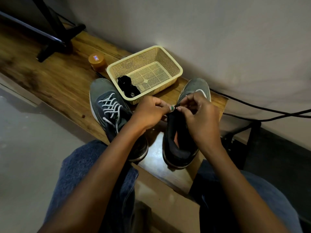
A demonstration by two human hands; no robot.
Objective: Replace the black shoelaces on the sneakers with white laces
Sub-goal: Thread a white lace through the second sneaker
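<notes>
A: Item count, footwear?

B: Two sneakers on the wooden tabletop. The left sneaker carries one white lace, threaded in crossed rows. The right sneaker sits just beside it, heel toward the person, its tongue area covered by the hands

A: Hand status?

B: Two hands, both over the right sneaker. The left hand has its fingers curled, thumb and forefinger pinching at the top of the tongue. The right hand pinches the same spot, fingertips meeting those of the left. What is pinched is small and dark; whether it is lace or tongue fabric cannot be told

A: Containers?

B: One cream mesh basket stands behind the sneakers, between their toes. One black bundle, which looks like removed lace, lies in its near-left corner. One orange-lidded jar stands just left of the basket

A: Other items?

B: One black stand at the far left of the tabletop; two black cables to the right, off the tabletop
</notes>
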